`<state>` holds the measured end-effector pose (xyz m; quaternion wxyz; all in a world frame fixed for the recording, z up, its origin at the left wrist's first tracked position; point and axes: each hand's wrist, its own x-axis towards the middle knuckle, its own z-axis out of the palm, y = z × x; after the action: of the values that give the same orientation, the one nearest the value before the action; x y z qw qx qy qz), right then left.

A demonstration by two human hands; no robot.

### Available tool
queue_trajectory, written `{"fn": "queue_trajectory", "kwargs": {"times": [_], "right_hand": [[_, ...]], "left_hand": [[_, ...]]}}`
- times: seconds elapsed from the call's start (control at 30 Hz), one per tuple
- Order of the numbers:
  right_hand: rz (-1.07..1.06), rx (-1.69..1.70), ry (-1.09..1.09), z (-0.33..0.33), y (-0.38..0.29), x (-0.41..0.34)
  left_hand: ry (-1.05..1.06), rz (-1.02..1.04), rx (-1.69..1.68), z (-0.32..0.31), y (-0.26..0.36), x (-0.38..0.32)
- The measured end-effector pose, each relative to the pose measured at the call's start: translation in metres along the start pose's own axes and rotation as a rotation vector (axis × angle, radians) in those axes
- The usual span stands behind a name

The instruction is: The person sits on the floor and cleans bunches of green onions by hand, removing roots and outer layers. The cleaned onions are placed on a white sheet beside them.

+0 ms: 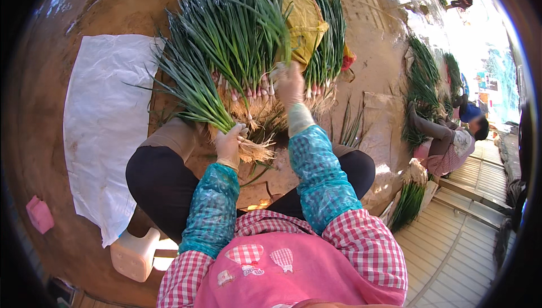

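My left hand [228, 145], in a pale glove, is closed around a bunch of green garlic [199, 100] just above its pale, stringy roots. The leaves of this bunch fan out up and to the left. Farther forward, my gloved right hand [291, 83] is blurred; a blurred green garlic stalk [287, 45] rises from its fingers. Right beside it lies a large pile of green garlic [237, 41], with pinkish bulbs and roots towards me. A yellow woven sack [302, 24] partly covers the pile's right side, with more green garlic [328, 41] beyond.
A white plastic sheet [110, 130] lies at left, near a small stool [133, 255] and a pink object [40, 215]. Loose leaves [351, 126] lie by my right knee. At right, another person [453, 143] sits near green garlic heaps [423, 71] and a bundle [408, 202].
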<state>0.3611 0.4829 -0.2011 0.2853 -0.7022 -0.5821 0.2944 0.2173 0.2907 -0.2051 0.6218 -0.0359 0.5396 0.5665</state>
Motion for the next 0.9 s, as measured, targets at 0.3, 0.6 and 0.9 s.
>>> {"fn": "queue_trajectory", "kwargs": {"times": [0.3,0.6,0.9], "right_hand": [[0.243,0.201,-0.229,0.009,-0.015,0.018],[0.234,0.159,-0.498,-0.044,-0.017,0.009],[0.485,0.146,-0.530,-0.029,0.006,0.007]], "left_hand": [[-0.023,-0.089,-0.008,-0.003,0.003,-0.004],[-0.013,-0.056,-0.026,0.002,-0.002,-0.005],[0.002,-0.052,-0.018,-0.003,0.002,-0.011]]}}
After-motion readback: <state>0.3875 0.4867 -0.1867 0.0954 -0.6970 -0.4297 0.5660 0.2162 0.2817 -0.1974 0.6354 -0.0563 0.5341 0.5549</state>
